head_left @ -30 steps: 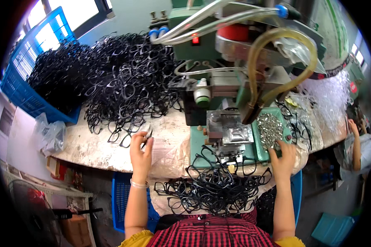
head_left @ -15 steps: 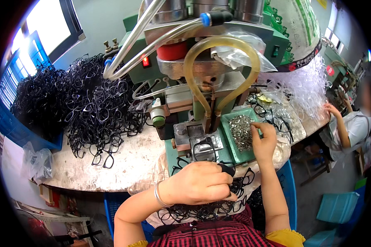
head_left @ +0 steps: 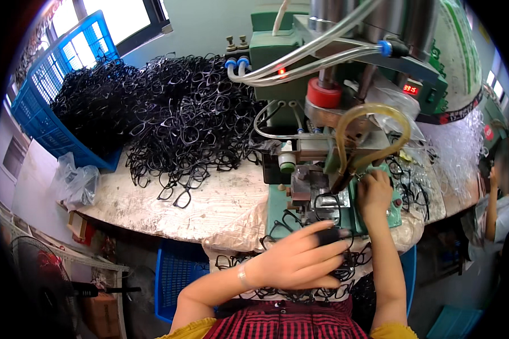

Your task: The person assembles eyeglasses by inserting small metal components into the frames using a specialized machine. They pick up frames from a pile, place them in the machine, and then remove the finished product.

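Eyeglass frame [head_left: 326, 195] over metal fixture [head_left: 305, 185], left hand [head_left: 293, 260] less curled than before, fingers apart, right hand's [head_left: 375, 195] unclear

On our stained table [head_left: 152, 212] we see a blue crate [head_left: 39, 125] and clear bag [head_left: 76, 183] along the left edge, black glasses frames [head_left: 192, 113] heaped toward the back, a green press [head_left: 323, 93] by the front edge.

Eyeglass frames [head_left: 192, 110]: black plastic, slight gloss. Fixture block [head_left: 301, 189]: bare metal, shiny. Air tubes [head_left: 350, 57]: clear glossy plastic. Blue crate [head_left: 44, 127]: smooth plastic. Worktop [head_left: 136, 202]: rough, stained. Checked garment [head_left: 283, 321]: matt cloth.
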Action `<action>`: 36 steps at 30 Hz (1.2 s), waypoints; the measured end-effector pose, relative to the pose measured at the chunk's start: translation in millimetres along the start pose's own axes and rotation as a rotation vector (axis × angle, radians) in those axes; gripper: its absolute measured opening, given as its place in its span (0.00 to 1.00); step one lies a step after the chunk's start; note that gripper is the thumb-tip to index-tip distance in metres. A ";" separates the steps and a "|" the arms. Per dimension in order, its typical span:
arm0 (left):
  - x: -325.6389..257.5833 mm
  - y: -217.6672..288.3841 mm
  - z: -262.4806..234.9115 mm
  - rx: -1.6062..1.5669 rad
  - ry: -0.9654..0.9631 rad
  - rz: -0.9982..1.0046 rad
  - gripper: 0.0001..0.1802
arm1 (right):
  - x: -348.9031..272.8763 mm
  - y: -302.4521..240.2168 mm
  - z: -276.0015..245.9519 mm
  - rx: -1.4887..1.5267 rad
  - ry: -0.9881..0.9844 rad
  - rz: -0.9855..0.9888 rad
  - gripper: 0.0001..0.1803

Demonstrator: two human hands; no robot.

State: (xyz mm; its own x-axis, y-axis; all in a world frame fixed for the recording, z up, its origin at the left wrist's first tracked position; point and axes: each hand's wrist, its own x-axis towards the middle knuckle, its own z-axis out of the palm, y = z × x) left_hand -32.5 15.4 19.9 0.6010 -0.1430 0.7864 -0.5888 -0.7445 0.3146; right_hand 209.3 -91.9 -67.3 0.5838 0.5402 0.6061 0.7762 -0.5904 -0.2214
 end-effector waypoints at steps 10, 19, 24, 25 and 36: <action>-134.8 -174.8 -152.8 1.358 -0.118 -0.413 0.10 | -44.5 25.6 -28.7 0.562 0.087 0.338 0.08; -42.1 -159.1 -183.8 1.131 0.344 -0.502 0.09 | -23.3 8.1 -39.9 0.718 0.022 0.432 0.09; -114.8 -184.6 -155.8 0.615 -0.008 -1.143 0.16 | -33.4 15.4 -27.3 0.566 0.043 0.416 0.07; -122.5 -184.6 -150.8 0.178 0.012 -1.347 0.17 | -41.4 14.7 -30.4 0.603 0.050 0.423 0.07; -74.3 -152.9 -155.4 0.283 0.320 -1.005 0.16 | -7.1 -65.6 -51.0 1.109 0.057 0.306 0.29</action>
State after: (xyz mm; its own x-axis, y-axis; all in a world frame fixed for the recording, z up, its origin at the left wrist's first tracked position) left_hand -71.2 241.3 -4.0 0.5453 0.7603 0.3530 0.2630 -0.5550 0.7892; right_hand 142.1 -87.5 -18.1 0.7942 0.4208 0.4383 0.4028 0.1755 -0.8983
